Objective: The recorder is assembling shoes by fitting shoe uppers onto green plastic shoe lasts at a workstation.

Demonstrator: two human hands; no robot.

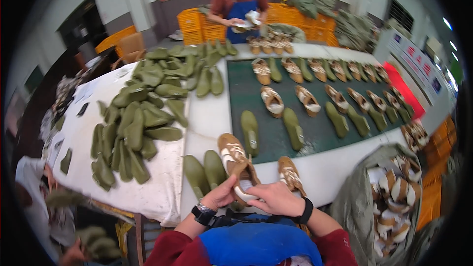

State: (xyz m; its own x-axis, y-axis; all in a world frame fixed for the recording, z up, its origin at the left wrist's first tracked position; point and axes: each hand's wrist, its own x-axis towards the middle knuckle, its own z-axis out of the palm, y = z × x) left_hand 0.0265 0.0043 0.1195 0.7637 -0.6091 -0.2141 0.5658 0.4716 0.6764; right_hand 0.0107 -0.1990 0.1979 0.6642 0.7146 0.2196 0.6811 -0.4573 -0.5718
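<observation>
Our left hand (219, 197) grips the shoe (232, 153) by the near edge of the table (322, 187), beside two lasts (215, 170), while our right hand (276, 200) touches its opening (245, 183), pinching or not we cannot tell, seemingly adjusting it, which calls for steady holding.

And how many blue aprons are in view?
2: one blue apron at the bottom, below the left hand, which holds a brown-and-white shoe; another blue apron on the co-worker standing across the table. More could be hidden at the dark rim.
</observation>
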